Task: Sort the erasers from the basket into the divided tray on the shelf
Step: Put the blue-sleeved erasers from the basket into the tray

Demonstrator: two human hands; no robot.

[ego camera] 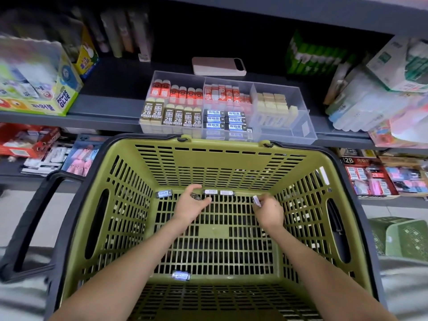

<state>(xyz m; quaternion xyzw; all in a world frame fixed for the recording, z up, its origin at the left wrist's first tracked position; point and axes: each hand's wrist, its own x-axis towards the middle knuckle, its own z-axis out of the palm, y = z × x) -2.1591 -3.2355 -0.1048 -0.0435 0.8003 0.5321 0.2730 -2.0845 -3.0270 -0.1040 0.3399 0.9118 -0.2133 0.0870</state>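
Both my hands are down inside the green basket (234,158). My left hand (190,205) curls its fingers round a small dark eraser near the far edge of the floor. My right hand (269,210) pinches another eraser (256,200) by its end. Loose erasers lie along the far wall: one at the left (164,193) and two barcode-side up (218,192). One more eraser (181,275) lies on the near side of the floor. The clear divided tray (305,126) stands on the shelf behind the basket, with rows of erasers in its compartments.
A pink phone-like case (218,66) lies on the shelf behind the tray. Glue boxes (34,89) fill the shelf's left end, wrapped packs (370,100) its right. The basket's black handle (30,218) juts out left. Another green basket (403,237) stands at the lower right.
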